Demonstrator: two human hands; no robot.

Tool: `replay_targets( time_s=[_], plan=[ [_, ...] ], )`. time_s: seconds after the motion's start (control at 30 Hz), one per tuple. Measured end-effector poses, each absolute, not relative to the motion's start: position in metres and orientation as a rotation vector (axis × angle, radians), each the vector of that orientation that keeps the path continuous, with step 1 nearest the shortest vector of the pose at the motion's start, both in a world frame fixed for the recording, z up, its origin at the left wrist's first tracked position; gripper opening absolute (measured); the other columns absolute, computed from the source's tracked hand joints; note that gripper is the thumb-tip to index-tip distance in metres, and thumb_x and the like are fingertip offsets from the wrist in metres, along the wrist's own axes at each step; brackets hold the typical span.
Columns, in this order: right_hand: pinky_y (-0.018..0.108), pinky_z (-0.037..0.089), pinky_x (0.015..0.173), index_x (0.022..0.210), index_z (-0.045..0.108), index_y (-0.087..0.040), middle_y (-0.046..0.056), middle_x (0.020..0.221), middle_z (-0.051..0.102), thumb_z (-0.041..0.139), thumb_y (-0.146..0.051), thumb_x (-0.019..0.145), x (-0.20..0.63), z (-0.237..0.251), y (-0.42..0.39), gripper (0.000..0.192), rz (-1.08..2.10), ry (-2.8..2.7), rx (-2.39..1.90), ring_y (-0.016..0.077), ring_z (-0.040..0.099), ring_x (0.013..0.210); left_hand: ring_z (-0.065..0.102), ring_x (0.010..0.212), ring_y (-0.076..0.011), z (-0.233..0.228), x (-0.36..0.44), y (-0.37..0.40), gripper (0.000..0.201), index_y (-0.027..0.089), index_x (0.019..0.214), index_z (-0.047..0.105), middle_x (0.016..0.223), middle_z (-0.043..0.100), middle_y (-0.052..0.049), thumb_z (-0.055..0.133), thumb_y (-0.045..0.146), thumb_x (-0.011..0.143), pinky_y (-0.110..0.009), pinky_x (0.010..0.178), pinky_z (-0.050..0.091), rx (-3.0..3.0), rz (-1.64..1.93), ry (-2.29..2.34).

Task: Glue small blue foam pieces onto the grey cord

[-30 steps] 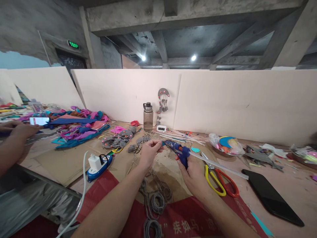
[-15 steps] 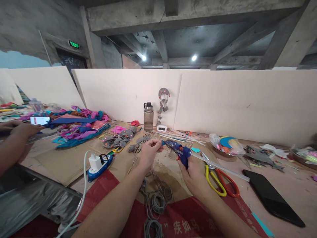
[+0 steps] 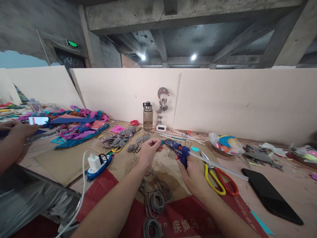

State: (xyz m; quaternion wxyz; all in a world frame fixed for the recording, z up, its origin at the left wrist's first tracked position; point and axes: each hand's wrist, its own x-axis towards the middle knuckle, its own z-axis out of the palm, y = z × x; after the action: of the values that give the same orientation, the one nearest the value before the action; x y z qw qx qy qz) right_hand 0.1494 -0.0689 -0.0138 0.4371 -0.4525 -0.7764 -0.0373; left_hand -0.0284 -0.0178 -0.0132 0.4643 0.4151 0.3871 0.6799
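On the surface (image 3: 292, 180): one black phone (image 3: 271, 195), one pair of scissors (image 3: 219, 180) (yellow and red handles), both right of the hands.
Right hand (image 3: 194, 173): closed round one blue glue gun (image 3: 177, 150), nozzle pointing left.
Left hand (image 3: 148, 152): fingertips pinched on a small piece at the nozzle, too small to identify.
Bottle (image 3: 148, 116): one, upright behind the hands.

arms: bare to elbow | sleeves: none visible | hands (image 3: 148, 152): ungloved
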Motion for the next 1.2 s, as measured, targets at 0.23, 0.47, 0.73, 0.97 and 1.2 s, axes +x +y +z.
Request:
replay_targets(
  time_s=[0.23,0.47,0.73,0.97,1.2],
  plan=[
    [0.040,0.047,0.081,0.112,0.058,-0.017,0.013,0.100,0.068,0.039,-0.035,0.094,0.1491,-0.0127,-0.0702,0.032,-0.100,-1.931,-1.124,0.0267,0.061,0.092,0.061,0.058,-0.0137,-0.0147,-0.0297,-0.0170,0.031,0.015,0.071,0.067,0.064,0.067,-0.002,0.079,0.041,0.061,-0.025,0.058,0.046,1.034,1.668,0.945],
    [0.040,0.048,0.081,0.110,0.058,-0.016,0.012,0.096,0.068,0.039,-0.034,0.094,0.1494,-0.0135,-0.0699,0.031,-0.043,-1.934,-1.114,0.0259,0.061,0.090,0.061,0.059,-0.0136,-0.0142,-0.0298,-0.0164,0.033,0.015,0.071,0.067,0.065,0.067,-0.004,0.079,0.043,0.061,-0.025,0.059,0.046,1.051,1.659,0.954],
    [0.040,0.049,0.081,0.116,0.055,-0.016,0.013,0.098,0.068,0.037,-0.036,0.095,0.1494,-0.0159,-0.0683,0.034,0.042,-1.940,-1.103,0.0258,0.063,0.093,0.061,0.059,-0.0128,-0.0158,-0.0330,-0.0119,0.032,0.014,0.073,0.067,0.065,0.067,-0.004,0.078,0.043,0.064,-0.025,0.060,0.048,1.040,1.707,0.965],
    [0.039,0.049,0.079,0.113,0.057,-0.015,0.013,0.097,0.068,0.037,-0.038,0.095,0.1496,-0.0205,-0.0674,0.035,0.018,-1.922,-1.117,0.0259,0.063,0.090,0.062,0.059,-0.0136,-0.0168,-0.0324,-0.0122,0.030,0.015,0.073,0.067,0.065,0.067,-0.003,0.077,0.041,0.065,-0.026,0.060,0.048,1.057,1.689,0.966],
    [0.039,0.049,0.080,0.113,0.058,-0.014,0.013,0.098,0.069,0.038,-0.037,0.095,0.1490,-0.0216,-0.0669,0.035,0.018,-1.925,-1.130,0.0262,0.063,0.090,0.061,0.057,-0.0131,-0.0161,-0.0316,-0.0147,0.031,0.014,0.072,0.066,0.063,0.067,-0.003,0.078,0.042,0.063,-0.025,0.058,0.047,1.069,1.653,0.967]
  ],
)
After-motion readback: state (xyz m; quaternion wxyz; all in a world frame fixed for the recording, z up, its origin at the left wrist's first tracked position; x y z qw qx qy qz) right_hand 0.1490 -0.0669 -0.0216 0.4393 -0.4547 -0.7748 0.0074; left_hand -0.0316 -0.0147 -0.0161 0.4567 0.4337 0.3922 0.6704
